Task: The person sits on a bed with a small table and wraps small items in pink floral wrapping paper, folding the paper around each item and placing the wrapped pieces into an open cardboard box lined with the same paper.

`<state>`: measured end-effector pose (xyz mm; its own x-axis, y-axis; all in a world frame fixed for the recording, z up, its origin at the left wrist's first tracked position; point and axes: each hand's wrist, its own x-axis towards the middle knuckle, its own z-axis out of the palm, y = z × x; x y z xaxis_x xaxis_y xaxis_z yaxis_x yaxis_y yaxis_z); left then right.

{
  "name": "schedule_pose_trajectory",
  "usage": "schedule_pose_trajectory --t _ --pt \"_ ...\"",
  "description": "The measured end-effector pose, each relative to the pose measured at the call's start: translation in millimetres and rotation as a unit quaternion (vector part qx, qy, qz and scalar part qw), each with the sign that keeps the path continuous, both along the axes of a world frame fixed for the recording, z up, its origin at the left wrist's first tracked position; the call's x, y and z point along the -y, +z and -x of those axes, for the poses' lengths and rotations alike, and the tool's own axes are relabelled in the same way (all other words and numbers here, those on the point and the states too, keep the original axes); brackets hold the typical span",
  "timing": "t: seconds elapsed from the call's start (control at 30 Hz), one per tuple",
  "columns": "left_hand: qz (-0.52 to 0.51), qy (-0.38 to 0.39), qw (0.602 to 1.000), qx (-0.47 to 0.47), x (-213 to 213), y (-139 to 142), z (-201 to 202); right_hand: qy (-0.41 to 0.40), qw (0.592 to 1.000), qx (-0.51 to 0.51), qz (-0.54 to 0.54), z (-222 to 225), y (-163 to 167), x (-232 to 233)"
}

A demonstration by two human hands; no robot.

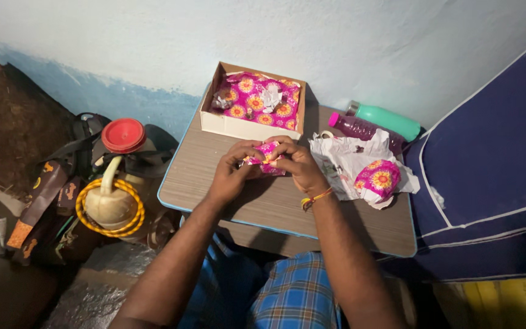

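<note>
Left hand [231, 173], right hand [296, 166], both gripping half-hidden pink floral packet [267, 150]

A single head-worn camera looked steeply down from above the seated person, close over a small table [214, 176] at centre frame. The lens faced forward toward a pale wall [312, 36] across the top. Both forearms entered from the lower edge, and the floor [7, 286] fell away at lower left.

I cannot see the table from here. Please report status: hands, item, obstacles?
Left hand and right hand both gripping small pink floral packet above table. Open box behind hands. Nothing in the way.
</note>
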<state>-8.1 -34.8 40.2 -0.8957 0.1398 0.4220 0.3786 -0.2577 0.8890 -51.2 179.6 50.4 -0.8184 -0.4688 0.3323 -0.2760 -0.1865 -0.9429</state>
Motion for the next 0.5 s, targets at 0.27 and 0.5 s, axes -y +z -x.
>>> schedule_pose_trajectory --t 0.27,0.5 --pt "0.039 0.025 0.996 -0.07 -0.1 -3.1 2.1 0.0 1.0 -0.005 -0.003 0.4 -0.7 0.3" --pt "0.002 0.008 1.0 -0.01 -0.3 -8.2 1.1 -0.002 1.0 0.006 -0.007 0.3 -3.9 -1.0"
